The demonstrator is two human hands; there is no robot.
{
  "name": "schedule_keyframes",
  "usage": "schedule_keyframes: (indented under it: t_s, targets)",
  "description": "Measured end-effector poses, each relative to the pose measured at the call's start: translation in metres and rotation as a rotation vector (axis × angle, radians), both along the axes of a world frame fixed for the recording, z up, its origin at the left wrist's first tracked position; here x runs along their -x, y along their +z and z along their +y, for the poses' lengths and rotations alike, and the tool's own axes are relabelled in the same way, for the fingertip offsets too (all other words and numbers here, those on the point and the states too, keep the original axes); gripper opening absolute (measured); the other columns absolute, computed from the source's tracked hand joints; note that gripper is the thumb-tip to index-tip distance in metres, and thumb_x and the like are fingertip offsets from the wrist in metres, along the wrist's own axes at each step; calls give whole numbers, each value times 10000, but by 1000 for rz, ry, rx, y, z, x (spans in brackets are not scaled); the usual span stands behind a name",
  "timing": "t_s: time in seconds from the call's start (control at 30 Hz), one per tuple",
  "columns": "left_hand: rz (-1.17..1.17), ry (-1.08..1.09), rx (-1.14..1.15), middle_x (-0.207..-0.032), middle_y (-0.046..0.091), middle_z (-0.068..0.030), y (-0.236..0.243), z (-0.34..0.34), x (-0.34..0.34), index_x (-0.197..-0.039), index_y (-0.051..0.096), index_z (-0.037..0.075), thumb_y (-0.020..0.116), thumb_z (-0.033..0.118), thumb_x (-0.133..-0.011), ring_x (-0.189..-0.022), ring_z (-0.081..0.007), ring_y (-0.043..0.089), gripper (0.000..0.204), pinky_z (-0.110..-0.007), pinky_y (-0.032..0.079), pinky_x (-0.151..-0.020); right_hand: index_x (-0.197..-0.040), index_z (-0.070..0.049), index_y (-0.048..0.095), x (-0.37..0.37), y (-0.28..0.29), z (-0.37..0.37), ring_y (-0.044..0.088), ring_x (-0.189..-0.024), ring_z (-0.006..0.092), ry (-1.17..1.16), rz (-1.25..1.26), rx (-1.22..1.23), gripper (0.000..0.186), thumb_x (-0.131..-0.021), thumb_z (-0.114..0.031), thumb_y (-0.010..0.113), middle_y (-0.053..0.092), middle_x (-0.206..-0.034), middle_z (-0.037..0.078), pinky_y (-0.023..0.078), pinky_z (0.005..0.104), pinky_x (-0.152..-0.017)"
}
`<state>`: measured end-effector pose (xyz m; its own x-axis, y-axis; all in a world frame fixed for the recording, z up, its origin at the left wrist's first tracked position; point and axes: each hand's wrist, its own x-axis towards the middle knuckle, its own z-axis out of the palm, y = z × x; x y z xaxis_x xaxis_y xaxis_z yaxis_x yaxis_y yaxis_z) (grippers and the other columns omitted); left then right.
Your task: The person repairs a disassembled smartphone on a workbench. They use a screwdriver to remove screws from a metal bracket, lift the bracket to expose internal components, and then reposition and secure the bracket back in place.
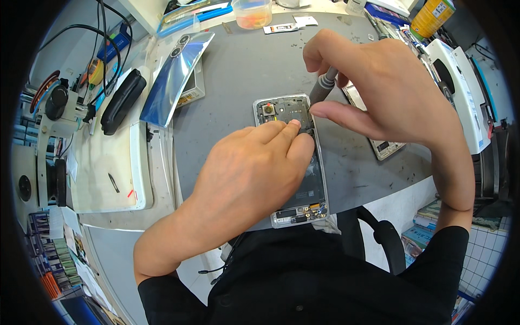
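A smartphone [317,187] with its back off lies on the grey mat, its camera module, dark inner parts and lower circuit board showing. My left hand [246,165] lies across its middle and left edge, fingers pressed together and fingertips on the upper inner area. What lies beneath that palm is hidden. Above the phone's upper right corner, my right hand [382,89] is closed on a grey screwdriver [323,86], tilted, with its tip out of sight. The thumb reaches toward the phone's edge. A second opened phone frame [385,149] lies partly under the right hand.
A shiny blue phone back cover [176,78] leans on a small box [192,89] at the left. Further left are a white tray [143,189] and a microscope stand [54,103]. A clear tub [252,13], tube [280,28] and yellow can [432,19] stand along the back.
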<state>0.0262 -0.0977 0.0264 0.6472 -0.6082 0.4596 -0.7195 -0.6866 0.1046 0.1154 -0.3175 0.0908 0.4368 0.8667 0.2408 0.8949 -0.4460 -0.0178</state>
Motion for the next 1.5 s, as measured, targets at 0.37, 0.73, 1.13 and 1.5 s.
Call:
schedule_keyframes:
  t_s: [0.37, 0.73, 1.13, 1.5]
  targets:
    - [80, 37, -65, -1121, 778, -98, 6, 0, 2, -921, 613, 52, 770, 128, -851, -1072, -271, 753, 188, -381, 613, -784, -1106, -97, 596, -14, -16, 0, 767, -768, 238, 147, 103, -172, 388, -871, -273, 849, 764, -984, 79, 549, 323, -645]
    - [-2, -9, 0, -949, 742, -133, 0, -1, 0, -876, 624, 4, 705, 45, -820, -874, -251, 728, 106, -362, 608, -725, -1039, -113, 618, -3, -16, -1, 753, -709, 208, -48, -123, -117, 365, -854, -290, 877, 747, -841, 25, 543, 286, -602]
    - [61, 43, -63, -1146, 773, -102, 5, -2, 4, -913, 605, 51, 771, 121, -854, -1099, -274, 740, 189, -378, 607, -808, -1125, -79, 615, -7, -15, -2, 784, -849, 227, 57, 65, -171, 344, -862, -108, 835, 768, -975, 68, 584, 286, -641]
    - [-3, -3, -22, -1039, 757, -172, 1, 0, 1, -901, 630, -8, 703, 51, -809, -958, -261, 744, 131, -358, 616, -757, -1215, -63, 605, -23, -34, -15, 751, -1066, 166, 23, 321, -436, 302, -957, -56, 762, 774, -1107, 77, 615, 249, -692]
